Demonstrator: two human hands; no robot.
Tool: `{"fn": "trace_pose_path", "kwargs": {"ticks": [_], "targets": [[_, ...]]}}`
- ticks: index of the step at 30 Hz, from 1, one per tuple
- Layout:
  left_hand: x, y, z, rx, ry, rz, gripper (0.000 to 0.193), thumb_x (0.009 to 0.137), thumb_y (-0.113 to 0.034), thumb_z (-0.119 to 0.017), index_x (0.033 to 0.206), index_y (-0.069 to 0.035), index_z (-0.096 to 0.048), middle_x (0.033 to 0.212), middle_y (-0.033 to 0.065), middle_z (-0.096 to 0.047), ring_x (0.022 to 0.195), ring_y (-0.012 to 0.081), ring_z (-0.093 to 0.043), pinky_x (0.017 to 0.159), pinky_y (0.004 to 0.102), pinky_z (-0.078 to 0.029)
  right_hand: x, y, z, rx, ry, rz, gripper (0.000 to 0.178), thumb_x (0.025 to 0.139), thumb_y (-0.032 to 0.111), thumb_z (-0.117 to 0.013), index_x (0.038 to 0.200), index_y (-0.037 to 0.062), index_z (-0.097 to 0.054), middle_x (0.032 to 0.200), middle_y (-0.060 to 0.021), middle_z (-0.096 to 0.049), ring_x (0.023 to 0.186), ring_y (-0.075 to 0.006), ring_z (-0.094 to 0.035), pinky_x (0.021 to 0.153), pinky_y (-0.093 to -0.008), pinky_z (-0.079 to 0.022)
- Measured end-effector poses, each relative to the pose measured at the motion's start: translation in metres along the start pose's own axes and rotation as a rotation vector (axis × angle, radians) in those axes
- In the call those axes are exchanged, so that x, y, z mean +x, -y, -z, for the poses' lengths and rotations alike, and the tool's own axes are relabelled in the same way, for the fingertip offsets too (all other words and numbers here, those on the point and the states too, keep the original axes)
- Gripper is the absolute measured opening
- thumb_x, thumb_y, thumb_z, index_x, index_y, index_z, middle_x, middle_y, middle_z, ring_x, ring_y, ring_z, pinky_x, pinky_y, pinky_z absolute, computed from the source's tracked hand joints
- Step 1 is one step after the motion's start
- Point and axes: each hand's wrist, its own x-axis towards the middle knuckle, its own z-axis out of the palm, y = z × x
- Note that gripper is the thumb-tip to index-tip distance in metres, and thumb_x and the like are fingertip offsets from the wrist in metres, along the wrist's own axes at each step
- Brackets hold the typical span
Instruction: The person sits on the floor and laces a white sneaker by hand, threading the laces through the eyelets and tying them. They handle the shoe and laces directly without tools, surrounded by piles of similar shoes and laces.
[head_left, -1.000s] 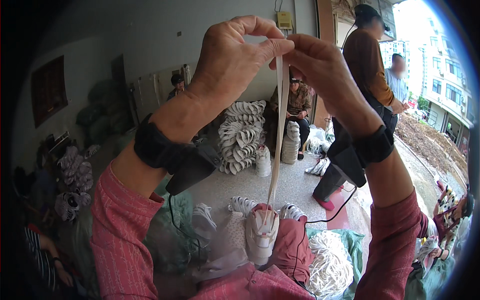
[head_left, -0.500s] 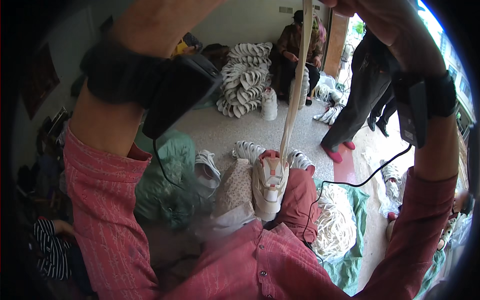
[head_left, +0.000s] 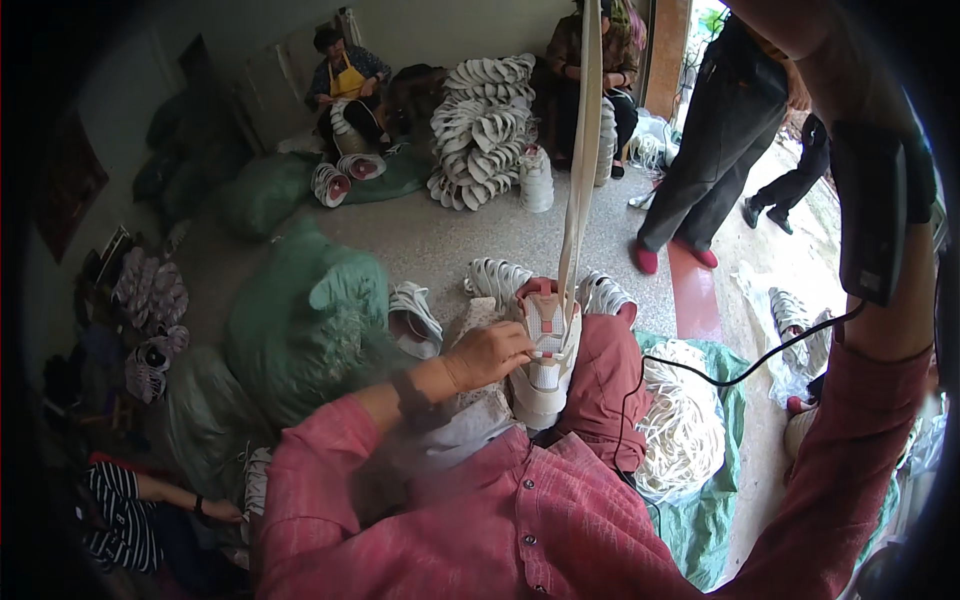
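In the head view, the white sneaker (head_left: 541, 398) sits between the thighs (head_left: 603, 385), apparently for steadiness, its shoelace (head_left: 582, 190) stretched upward. The left hand (head_left: 488, 356) bends its fingers nearly together against it, grip unclear; the raised right hand's (head_left: 788, 20) fingers are out of frame.

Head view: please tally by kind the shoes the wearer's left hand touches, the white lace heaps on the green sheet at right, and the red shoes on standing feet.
Shoe at the left hand: pale shoe, 1
White lace heap: 1
Red shoes: 2
Total: 4
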Motion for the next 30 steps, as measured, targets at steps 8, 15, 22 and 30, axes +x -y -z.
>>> {"fn": "trace_pose_path", "kwargs": {"ticks": [8,15,22,30], "targets": [[0.009,0.000,-0.047,0.169,-0.152,0.007,0.008,0.082,-0.015,-0.068,0.084,-0.009,-0.064,0.086,0.0046,-0.058,0.079,0.0247,-0.062,0.068,0.0362,-0.051,-0.013,-0.065,0.072,0.067,-0.111,-0.150,0.024,0.101,0.017,-0.052,0.114,-0.0030,-0.055,0.096,-0.0053,-0.061,0.098,-0.0196,-0.060,0.100,-0.0376,-0.044],[-0.007,-0.009,-0.058,0.321,-0.148,0.136,0.009,0.085,-0.014,-0.063,0.088,-0.008,-0.057,0.083,0.0075,-0.053,0.075,0.0264,-0.062,0.064,0.0385,-0.051,-0.070,-0.162,0.125,-0.838,-0.262,0.299,0.028,0.096,0.003,-0.051,0.122,-0.0030,-0.060,0.097,-0.0060,-0.063,0.085,-0.0110,-0.062,0.066,-0.0205,-0.053],[-0.008,-0.013,-0.060,0.311,0.011,0.277,0.018,0.087,-0.016,-0.063,0.098,-0.006,-0.053,0.094,0.0119,-0.054,0.076,0.0322,-0.062,0.063,0.0405,-0.052,-0.238,-0.245,-0.007,-0.012,-0.182,-0.665,0.040,0.096,0.004,-0.050,0.136,0.0031,-0.049,0.086,-0.0053,-0.061,0.067,-0.0116,-0.061,0.058,-0.0263,-0.051],[-0.013,0.033,-0.022,-0.026,-0.225,0.334,0.054,0.079,-0.008,-0.072,0.129,-0.007,-0.052,0.122,0.0116,-0.055,0.112,0.0305,-0.055,0.094,0.0390,-0.047,-0.292,-0.268,-0.102,-0.289,0.143,-0.576,0.039,0.088,0.015,-0.061,0.127,0.0145,-0.056,0.072,-0.0158,-0.062,0.066,-0.0319,-0.064,0.060,-0.0395,-0.049]]}}
